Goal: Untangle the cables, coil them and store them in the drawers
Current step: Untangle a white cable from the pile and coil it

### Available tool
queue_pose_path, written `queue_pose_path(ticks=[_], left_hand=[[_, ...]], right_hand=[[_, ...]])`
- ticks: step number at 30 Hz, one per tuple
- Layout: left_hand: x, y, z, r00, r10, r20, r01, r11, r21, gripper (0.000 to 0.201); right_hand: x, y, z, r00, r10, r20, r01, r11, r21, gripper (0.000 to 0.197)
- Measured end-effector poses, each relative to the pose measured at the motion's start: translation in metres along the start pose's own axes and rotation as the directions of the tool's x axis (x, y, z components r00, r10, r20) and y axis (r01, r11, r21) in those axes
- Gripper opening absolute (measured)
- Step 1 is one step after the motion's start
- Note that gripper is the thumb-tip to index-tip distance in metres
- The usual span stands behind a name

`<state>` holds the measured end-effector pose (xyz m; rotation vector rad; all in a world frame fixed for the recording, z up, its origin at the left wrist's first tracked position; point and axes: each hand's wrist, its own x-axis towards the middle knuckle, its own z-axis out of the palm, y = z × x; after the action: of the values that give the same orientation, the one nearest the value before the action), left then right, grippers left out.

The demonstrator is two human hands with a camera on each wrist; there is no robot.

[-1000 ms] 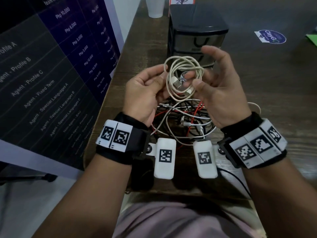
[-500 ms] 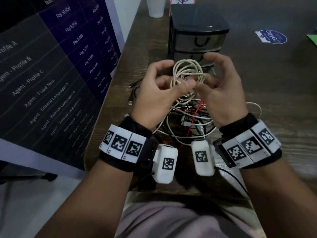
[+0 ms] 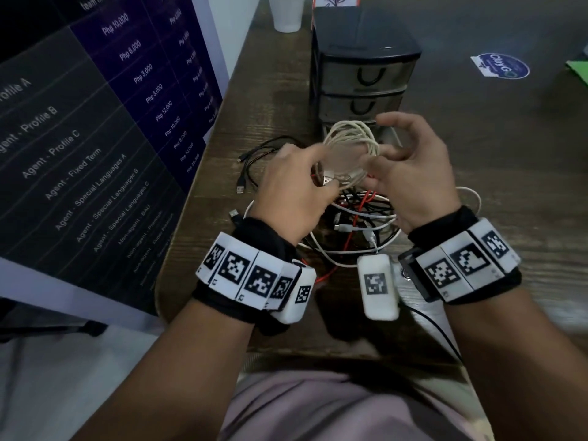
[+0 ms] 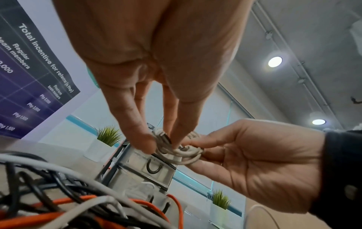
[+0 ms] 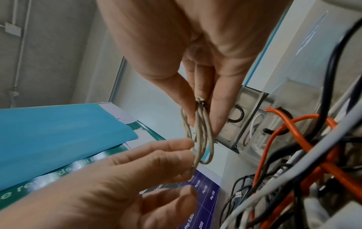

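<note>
A beige cable wound into a small coil [image 3: 350, 138] hangs in the air in front of the black drawer unit [image 3: 362, 68]. My left hand [image 3: 324, 178], knuckles up, pinches the coil's lower left part by a plug. My right hand [image 3: 377, 157] pinches its right side between thumb and fingers. The left wrist view shows my left fingertips [image 4: 149, 145] on the coil [image 4: 184, 152], and the right wrist view shows my right hand [image 5: 203, 124] pinching the loops [image 5: 201, 139]. Below the hands, a tangle of white, black and red cables [image 3: 356, 224] lies on the wooden table [image 3: 477, 173].
A loose black cable [image 3: 254, 160] with USB plugs lies left of the tangle, near the table's left edge. The unit's upper two drawers are closed, and the lowest is mostly hidden behind the coil. A white cup [image 3: 286, 14] stands at the back, with a round sticker [image 3: 502, 66] on the right.
My left hand has rolled from palm-side-in to knuckles up and moved right over the coil's lower part. The coil and the right hand stayed roughly in place.
</note>
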<state>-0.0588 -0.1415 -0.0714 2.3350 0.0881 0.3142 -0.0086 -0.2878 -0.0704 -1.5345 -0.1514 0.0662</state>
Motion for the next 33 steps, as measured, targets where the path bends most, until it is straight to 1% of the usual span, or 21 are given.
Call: queue_pose_path(ticks=[4, 7, 9, 12, 15, 17, 19, 21, 23, 27, 30, 33], left_hand=[[0.001, -0.003, 0.0, 0.998, -0.051, -0.026, 0.053, 0.996, 0.078, 0.025], [0.0, -0.006, 0.002, 0.994, -0.105, 0.008, 0.104, 0.99, 0.093, 0.028], [-0.002, -0.007, 0.003, 0.99, -0.127, 0.053, 0.123, 0.989, 0.078, 0.028], [-0.004, -0.008, -0.001, 0.982, -0.123, 0.14, 0.123, 0.992, 0.006, 0.028], [-0.007, -0.005, -0.008, 0.954, -0.098, 0.284, 0.138, 0.982, -0.125, 0.027], [-0.007, -0.003, -0.014, 0.928, -0.074, 0.365, 0.142, 0.976, -0.164, 0.026], [-0.005, -0.004, -0.017, 0.913, -0.064, 0.402, 0.157, 0.967, -0.202, 0.026], [-0.001, -0.007, -0.016, 0.922, -0.073, 0.381, 0.171, 0.958, -0.232, 0.028], [0.004, -0.008, -0.013, 0.931, -0.087, 0.356, 0.175, 0.959, -0.225, 0.031], [0.016, -0.006, -0.005, 0.914, -0.104, 0.392, 0.185, 0.967, -0.174, 0.029], [0.03, 0.0, 0.002, 0.928, -0.092, 0.362, 0.17, 0.967, -0.192, 0.028], [0.052, 0.001, 0.008, 0.964, -0.088, 0.251, 0.132, 0.977, -0.165, 0.03]], right_hand=[[0.001, 0.003, -0.002, 0.999, 0.034, 0.038, -0.034, 0.999, -0.012, 0.036], [0.002, 0.009, -0.005, 0.995, 0.073, 0.073, -0.07, 0.997, -0.042, 0.033], [0.003, 0.012, -0.01, 0.994, 0.099, 0.056, -0.096, 0.994, -0.044, 0.032], [0.009, 0.016, -0.022, 0.987, 0.162, -0.026, -0.16, 0.986, 0.053, 0.033], [0.014, 0.019, -0.031, 0.975, 0.19, -0.118, -0.181, 0.98, 0.083, 0.035], [0.016, 0.019, -0.032, 0.973, 0.187, -0.137, -0.177, 0.981, 0.085, 0.036], [0.016, 0.02, -0.032, 0.974, 0.176, -0.139, -0.167, 0.983, 0.073, 0.036], [0.017, 0.019, -0.033, 0.979, 0.16, -0.123, -0.154, 0.987, 0.055, 0.034], [0.018, 0.015, -0.033, 0.986, 0.145, -0.084, -0.142, 0.989, 0.039, 0.031], [0.026, 0.004, -0.033, 0.994, 0.108, -0.028, -0.109, 0.993, -0.034, 0.024], [0.047, -0.007, -0.034, 0.996, 0.074, -0.043, -0.078, 0.989, -0.121, 0.023], [0.075, -0.015, -0.038, 0.991, 0.061, -0.121, -0.077, 0.988, -0.134, 0.024]])
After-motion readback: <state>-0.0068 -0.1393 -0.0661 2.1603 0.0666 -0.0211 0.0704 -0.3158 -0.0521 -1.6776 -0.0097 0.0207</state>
